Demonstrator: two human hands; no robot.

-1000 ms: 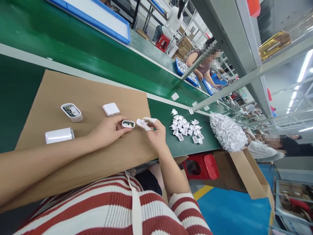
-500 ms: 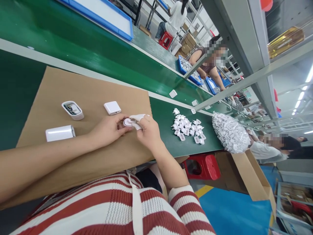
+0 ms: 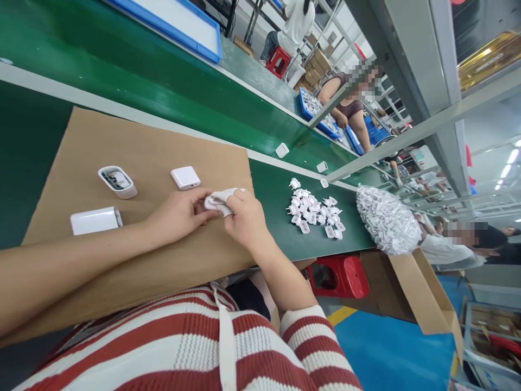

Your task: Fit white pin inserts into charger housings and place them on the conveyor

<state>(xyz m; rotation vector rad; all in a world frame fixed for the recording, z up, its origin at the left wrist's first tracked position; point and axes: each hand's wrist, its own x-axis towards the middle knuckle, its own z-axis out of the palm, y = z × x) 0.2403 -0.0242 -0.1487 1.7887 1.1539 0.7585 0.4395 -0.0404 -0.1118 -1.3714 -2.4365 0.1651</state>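
Note:
Over the brown cardboard sheet [image 3: 150, 146], my left hand [image 3: 177, 217] pinches one end of a small white plastic casing [image 3: 210, 204] with a rounded end. My right hand [image 3: 247, 220] presses a white cloth-like piece [image 3: 224, 195] against the same casing; thumb and fingers are closed, and the contact is partly covered. Just behind my left hand lies a square white adapter [image 3: 186, 178]. Farther left stands an open white housing [image 3: 125, 188] with wires and parts inside. A closed white block [image 3: 95, 221] lies on its side near my left forearm.
Right of the cardboard is a pile of white plug pieces [image 3: 310, 209], then a clear bag [image 3: 386, 220] full of similar pieces. Loose white covers [image 3: 282, 150] lie on the green conveyor [image 3: 171, 98]. A metal frame post [image 3: 358, 162] slants over it. Co-workers sit beyond.
The white cloth-like piece now covers more of the casing's top, which showed a grey-edged face before. Both hands stay close together in nearly the same place. The view has shifted slightly.

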